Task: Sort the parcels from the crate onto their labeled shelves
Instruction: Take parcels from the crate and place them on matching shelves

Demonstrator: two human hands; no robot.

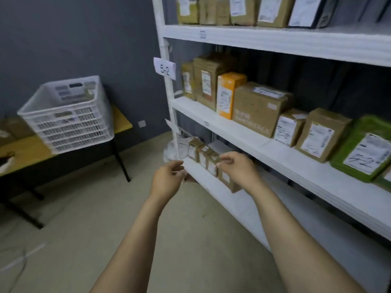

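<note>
A white plastic crate (69, 121) stands on a yellow-topped table (25, 151) at the left. A white shelf unit (275, 43) fills the right side, with a tag reading B-2 (165, 68) on its post. Brown boxes, an orange box (228, 95) and a green parcel (364, 149) stand on the middle shelf. Several small brown parcels (203, 154) line the lower shelf. My left hand (168, 179) hovers at that shelf's front corner, fingers loosely curled and holding nothing. My right hand (237, 166) reaches over the small parcels, fingers loosely bent; whether it touches one is unclear.
A white bag (175, 149) sits at the lower shelf's left end. The top shelf holds more brown parcels (232, 9). A grey wall is behind the table. Beige floor (105, 218) lies between table and shelves. Black table legs (121, 161) stand near the shelf post.
</note>
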